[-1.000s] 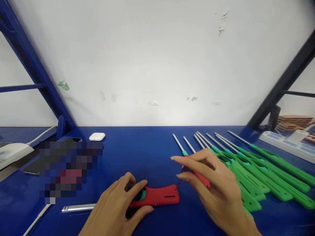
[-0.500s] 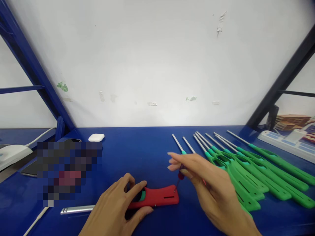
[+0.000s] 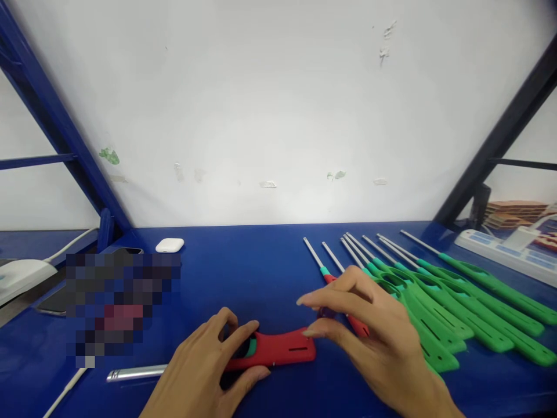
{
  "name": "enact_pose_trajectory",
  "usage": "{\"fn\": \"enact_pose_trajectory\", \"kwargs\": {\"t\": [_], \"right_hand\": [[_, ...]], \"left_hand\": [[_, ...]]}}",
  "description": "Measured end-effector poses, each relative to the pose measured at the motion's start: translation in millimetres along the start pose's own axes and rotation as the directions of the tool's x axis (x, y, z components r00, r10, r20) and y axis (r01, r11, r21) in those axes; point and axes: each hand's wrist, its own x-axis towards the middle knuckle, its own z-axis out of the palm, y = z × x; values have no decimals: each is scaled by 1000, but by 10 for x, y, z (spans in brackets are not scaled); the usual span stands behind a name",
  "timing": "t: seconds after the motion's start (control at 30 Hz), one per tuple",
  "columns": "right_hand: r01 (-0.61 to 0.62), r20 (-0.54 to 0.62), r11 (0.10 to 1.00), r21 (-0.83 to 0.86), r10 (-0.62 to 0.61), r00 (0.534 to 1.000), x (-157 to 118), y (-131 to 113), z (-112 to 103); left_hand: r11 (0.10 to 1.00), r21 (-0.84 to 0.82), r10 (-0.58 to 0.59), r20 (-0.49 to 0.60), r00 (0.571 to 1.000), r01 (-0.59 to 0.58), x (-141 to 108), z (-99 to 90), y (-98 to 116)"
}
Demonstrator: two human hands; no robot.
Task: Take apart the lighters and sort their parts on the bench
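A red gas lighter [image 3: 285, 347] with a metal tube lies flat, its tube pointing left. My left hand [image 3: 204, 360] is closed around its middle, thumb on the near side and fingers on the far side. Over the handle's right end, my right hand [image 3: 369, 331] pinches a small screwdriver [image 3: 327, 313]; only part of its dark purplish grip shows between the fingers, and its tip is hidden. Behind that hand lies another red lighter [image 3: 329, 279], partly covered. To its right, several green lighters [image 3: 461, 302] lie side by side, tubes pointing away.
A white earbud case [image 3: 170, 245] sits at the back left of the blue table [image 3: 243, 267]. Nearer on the left are a phone [image 3: 52, 303], a blurred-out patch and a white cable [image 3: 69, 383]. A white power strip [image 3: 500, 252] is at the right, by the blue frame post.
My right hand's fingers have curled and come lower around the screwdriver, whose shaft showed against the red handle before. My left hand and the red lighter have stayed in place.
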Motion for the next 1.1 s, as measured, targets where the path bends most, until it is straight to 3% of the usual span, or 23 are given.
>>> {"fn": "enact_pose_trajectory", "kwargs": {"t": [0.17,0.33,0.53,0.7,0.87,1.0,1.1], "right_hand": [[-19,100,996,85,11,995,0,-1,-11],[-18,-37,1000,-26,17,999,18,28,-10],[-38,106,995,89,28,994,30,38,-31],[7,-8,999,-35,-7,1000,24,49,-34],[-1,138,999,51,-6,990,7,51,-28],[20,9,1000,1,-20,1000,10,56,-10],[25,22,998,-50,-24,999,11,43,-12]], "left_hand": [[1000,-2,-6,-9,1000,6,5,-2,11],[1000,-3,-3,-21,1000,3,11,-12,17],[1000,1,-8,-50,999,8,19,3,55],[1000,-4,8,-64,998,-8,44,-19,72],[1000,-20,8,-52,999,-9,20,-24,41],[1000,-8,-6,-25,1000,5,4,-8,27],[1000,-11,2,-18,1000,-2,-1,3,19]]}}
